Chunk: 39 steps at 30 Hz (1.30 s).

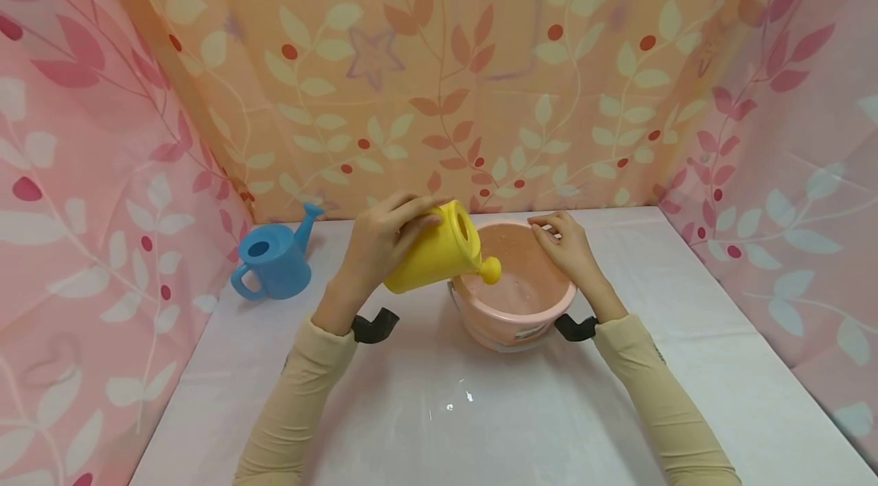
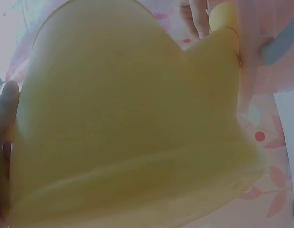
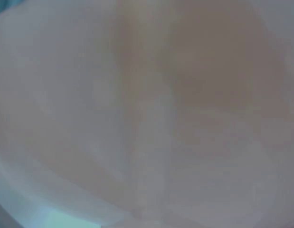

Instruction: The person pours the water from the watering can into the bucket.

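Note:
My left hand (image 1: 384, 231) grips a yellow watering can (image 1: 424, 256), tilted to the right. The can's round spout head hangs over the left part of a pink bucket (image 1: 497, 330). Its large body (image 2: 118, 109) fills most of the left wrist view, and a bit of the left hand shows at the left edge. On the bucket's right rim, my right hand (image 1: 565, 246) holds on with thumb and fingers. Water drops show inside the bucket. The right wrist view is blurred and filled by the pale bucket (image 3: 222, 166).
A blue watering can (image 1: 281, 265) stands upright at the back left of the white table (image 1: 549, 425). Small wet spots (image 1: 469, 396) glisten in front of the bucket. Flowered cloth (image 1: 439, 90) hangs behind and along both sides.

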Each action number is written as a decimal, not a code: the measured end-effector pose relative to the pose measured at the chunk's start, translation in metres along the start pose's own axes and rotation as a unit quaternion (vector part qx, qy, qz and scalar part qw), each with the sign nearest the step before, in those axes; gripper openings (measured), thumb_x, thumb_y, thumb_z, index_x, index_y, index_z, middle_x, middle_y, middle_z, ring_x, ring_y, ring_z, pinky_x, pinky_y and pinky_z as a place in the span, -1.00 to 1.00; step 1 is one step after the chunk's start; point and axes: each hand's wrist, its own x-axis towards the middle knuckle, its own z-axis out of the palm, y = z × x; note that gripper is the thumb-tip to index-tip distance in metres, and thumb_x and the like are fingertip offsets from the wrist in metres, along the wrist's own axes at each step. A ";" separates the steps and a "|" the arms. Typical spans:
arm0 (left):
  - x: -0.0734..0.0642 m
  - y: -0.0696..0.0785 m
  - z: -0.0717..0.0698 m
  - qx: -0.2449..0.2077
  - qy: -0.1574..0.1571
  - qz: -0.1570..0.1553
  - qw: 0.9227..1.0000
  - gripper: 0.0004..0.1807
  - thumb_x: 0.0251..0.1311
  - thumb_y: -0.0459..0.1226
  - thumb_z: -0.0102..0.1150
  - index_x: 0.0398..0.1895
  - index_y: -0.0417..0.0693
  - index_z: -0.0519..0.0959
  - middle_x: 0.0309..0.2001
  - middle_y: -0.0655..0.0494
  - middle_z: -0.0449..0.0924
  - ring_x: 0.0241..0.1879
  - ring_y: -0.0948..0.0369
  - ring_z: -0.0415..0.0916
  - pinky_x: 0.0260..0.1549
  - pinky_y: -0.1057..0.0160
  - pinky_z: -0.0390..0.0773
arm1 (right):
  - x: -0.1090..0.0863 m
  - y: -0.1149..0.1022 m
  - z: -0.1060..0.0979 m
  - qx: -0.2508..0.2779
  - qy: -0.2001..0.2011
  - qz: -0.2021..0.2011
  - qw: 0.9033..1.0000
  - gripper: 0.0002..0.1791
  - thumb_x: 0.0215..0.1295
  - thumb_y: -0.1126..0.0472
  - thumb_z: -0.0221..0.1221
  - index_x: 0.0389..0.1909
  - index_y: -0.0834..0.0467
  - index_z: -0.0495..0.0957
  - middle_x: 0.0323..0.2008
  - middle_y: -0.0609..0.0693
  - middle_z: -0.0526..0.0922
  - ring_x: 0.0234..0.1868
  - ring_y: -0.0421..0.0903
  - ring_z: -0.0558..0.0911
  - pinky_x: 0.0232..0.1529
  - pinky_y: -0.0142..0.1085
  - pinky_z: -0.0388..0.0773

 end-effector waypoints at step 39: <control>0.011 0.002 -0.005 0.001 -0.031 0.043 0.999 -0.68 0.06 -0.26 0.27 -0.05 -0.01 0.62 -0.36 0.10 0.51 -0.48 0.26 0.46 -0.43 0.36 0.54 | 0.000 0.001 -0.001 0.004 -0.003 -0.002 1.000 -0.75 0.30 0.18 0.11 -0.10 0.20 0.61 -0.23 0.11 0.49 -0.24 -0.02 0.50 -0.25 -0.25 0.47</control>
